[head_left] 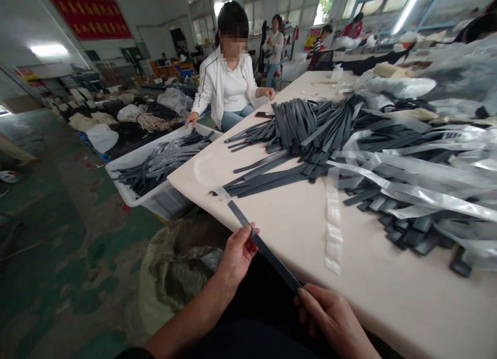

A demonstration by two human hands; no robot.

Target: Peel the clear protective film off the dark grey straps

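One dark strip [274,259] in hand, slanting across the table's near edge: far end over the tabletop, near end off it. Left hand [238,251] pinches it partway down, thumb and fingers closed on it. Right hand [330,310] grips the near end, thumb on top, fingers curled under and mostly hidden from me. Strip looks straight between them.

At the far end I see a short piece of clear film [223,194]; can't tell if it's attached or just lying there.

Step, my read: single-strip handling, two-point hold, strip not set down yet. Next move calls for a firm right pinch while the left is free to slide or regrip; I'd watch for the strip bowing or twisting if the hands close up.

Outward: table [287,219] carries a bundle of dark strips [295,123] ahead, a loose clear film strip [334,229] flat to the right, and more strips under tangled film [430,196] farther right. Pale sack [153,281] below, left of the table edge. White bin [155,206] of dark strips beyond it; a co-worker in a white jacket [207,82] sits there, one hand [191,119] at its rim.
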